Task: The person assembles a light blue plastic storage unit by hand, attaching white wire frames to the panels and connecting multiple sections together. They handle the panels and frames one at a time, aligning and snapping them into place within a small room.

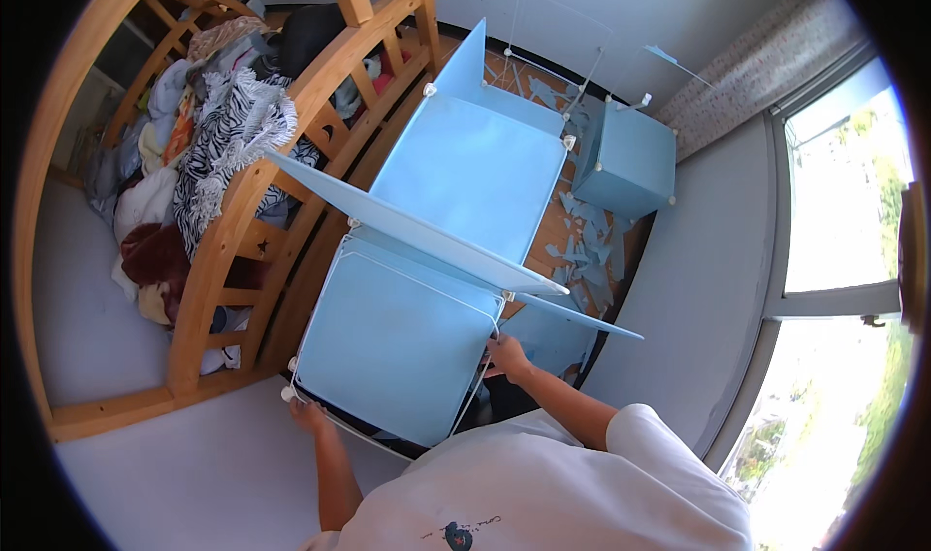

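A light-blue panel cabinet with white corner connectors fills the middle of the view. Over its near compartment lies a thin white wire frame (427, 271), around a blue panel (398, 347). My right hand (506, 355) is closed on the frame's right side, just below a white connector (508, 297). At the near left corner my left hand (308, 414) has its fingers closed on the frame's edge, beside another connector (289, 393); the fingertips are partly hidden. A blue divider panel (417, 223) stands up across the cabinet, beyond the frame.
A wooden bed rail (272, 197) runs along the left, with piled clothes (233, 144) behind it. Torn blue film scraps (587, 245) litter the floor at right, near a smaller blue cube unit (635, 153). A window (839, 192) and curtain (747, 71) border the right side.
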### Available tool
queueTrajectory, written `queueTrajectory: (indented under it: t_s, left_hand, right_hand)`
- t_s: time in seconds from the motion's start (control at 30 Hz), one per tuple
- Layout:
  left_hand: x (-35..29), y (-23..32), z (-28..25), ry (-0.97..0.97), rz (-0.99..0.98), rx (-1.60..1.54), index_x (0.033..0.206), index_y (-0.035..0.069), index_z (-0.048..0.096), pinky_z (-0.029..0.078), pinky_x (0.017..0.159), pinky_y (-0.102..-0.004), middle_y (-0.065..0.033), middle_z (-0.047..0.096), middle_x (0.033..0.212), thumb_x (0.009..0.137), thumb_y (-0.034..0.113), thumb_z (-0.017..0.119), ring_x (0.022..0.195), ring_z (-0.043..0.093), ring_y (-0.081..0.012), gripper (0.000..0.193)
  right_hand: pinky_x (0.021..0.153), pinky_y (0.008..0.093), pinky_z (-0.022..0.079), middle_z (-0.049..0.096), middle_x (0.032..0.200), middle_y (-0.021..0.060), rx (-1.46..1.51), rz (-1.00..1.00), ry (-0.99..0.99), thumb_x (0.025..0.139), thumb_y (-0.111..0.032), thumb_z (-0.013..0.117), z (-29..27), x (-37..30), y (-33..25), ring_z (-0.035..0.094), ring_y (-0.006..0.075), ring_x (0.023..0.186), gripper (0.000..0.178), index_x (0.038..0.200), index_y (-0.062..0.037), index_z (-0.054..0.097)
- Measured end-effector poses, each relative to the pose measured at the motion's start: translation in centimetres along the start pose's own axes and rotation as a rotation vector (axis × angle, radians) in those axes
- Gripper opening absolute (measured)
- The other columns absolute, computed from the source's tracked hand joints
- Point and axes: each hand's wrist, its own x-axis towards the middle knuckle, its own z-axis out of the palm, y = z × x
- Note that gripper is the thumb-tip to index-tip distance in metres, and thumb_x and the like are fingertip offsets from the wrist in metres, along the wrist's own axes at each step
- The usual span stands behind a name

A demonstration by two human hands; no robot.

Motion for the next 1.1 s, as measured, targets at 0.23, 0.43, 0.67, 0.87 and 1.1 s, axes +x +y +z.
queueTrajectory:
  t_s: [0.23, 0.43, 0.67, 0.87, 1.1]
  left_hand:
    - [-0.8, 3.7, 0.9, -0.053, 0.260, -0.010, 0.122, 0.008, 0.045, 0.044, 0.066, -0.0267, -0.0062, 0.054, 0.105, 0.083, -0.002, 0.044, 0.082, 0.056, -0.0146, 0.040]
    - [1.7, -0.2, 4.1, -0.165, 0.582, 0.641, 0.122, 0.002, 0.046, 0.040, 0.090, -0.0366, -0.0199, 0.047, 0.123, 0.079, 0.009, 0.059, 0.110, 0.049, -0.0322, 0.046]
    - [-5.1, 0.4, 6.7, -0.165, 0.832, 1.260, 0.127, 0.005, 0.040, 0.034, 0.094, -0.0471, -0.0215, 0.034, 0.134, 0.080, 0.031, 0.058, 0.119, 0.034, -0.0409, 0.057]
    - [-7.5, -1.1, 10.1, -0.259, 1.179, 1.143, 0.131, 0.007, 0.035, 0.029, 0.094, -0.0534, -0.0229, 0.027, 0.137, 0.080, 0.038, 0.056, 0.122, 0.028, -0.0433, 0.063]
    - [-11.5, -1.1, 12.7, -0.445, 1.157, 1.325, 0.135, 0.006, 0.028, 0.026, 0.097, -0.0518, -0.0249, 0.017, 0.140, 0.077, 0.040, 0.060, 0.125, 0.019, -0.0465, 0.075]
  right_hand:
    - [0.055, 0.0386, 0.057, 0.056, 0.092, 0.0144, 0.118, -0.016, -0.044, 0.087, -0.015, 0.045, 0.5, -0.5, 0.6, 0.060, 0.0247, 0.077, 0.026, 0.103, 0.0047, 0.049]
    - [0.060, 0.0351, 0.055, 0.057, 0.091, 0.0130, 0.177, -0.144, 0.018, 0.087, -0.020, 0.048, -1.0, 0.6, 0.6, 0.060, 0.0226, 0.078, 0.035, 0.114, 0.0023, 0.046]
    - [0.069, 0.0402, 0.052, 0.048, 0.113, 0.0170, 0.707, -0.202, 0.283, 0.080, -0.039, 0.061, -7.9, -0.2, -0.4, 0.054, 0.0285, 0.097, 0.073, 0.129, 0.0038, 0.029]
    - [0.059, 0.0384, 0.053, 0.054, 0.091, 0.0155, 0.758, -0.077, 0.493, 0.078, -0.036, 0.062, -11.9, 5.2, -1.4, 0.059, 0.0272, 0.082, 0.049, 0.101, 0.0051, 0.047]
    - [0.069, 0.0443, 0.049, 0.058, 0.091, 0.0240, 0.350, -0.218, 0.644, 0.080, -0.037, 0.054, -14.4, 13.4, -3.7, 0.060, 0.0381, 0.081, 0.049, 0.100, 0.0065, 0.048]
